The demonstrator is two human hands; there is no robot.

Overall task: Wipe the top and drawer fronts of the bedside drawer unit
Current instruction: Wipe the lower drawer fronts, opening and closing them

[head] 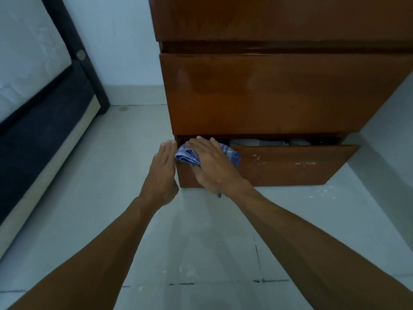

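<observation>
The brown wooden bedside drawer unit (279, 92) stands against the wall. Its bottom drawer (290, 166) is pulled out a little, with folded items showing inside. My right hand (212, 166) lies flat on a blue checked cloth (186, 156), pressing it against the left end of the bottom drawer front. My left hand (162, 175) is flat, fingers together and straight, against the left side edge of that drawer. It holds nothing. White scuff marks show on the drawer front to the right of the cloth.
A bed with a dark frame (44, 121) and a white mattress (29, 52) stands at the left. Pale floor tiles (201, 242) run between the bed and the unit. The wall (116, 41) is behind both.
</observation>
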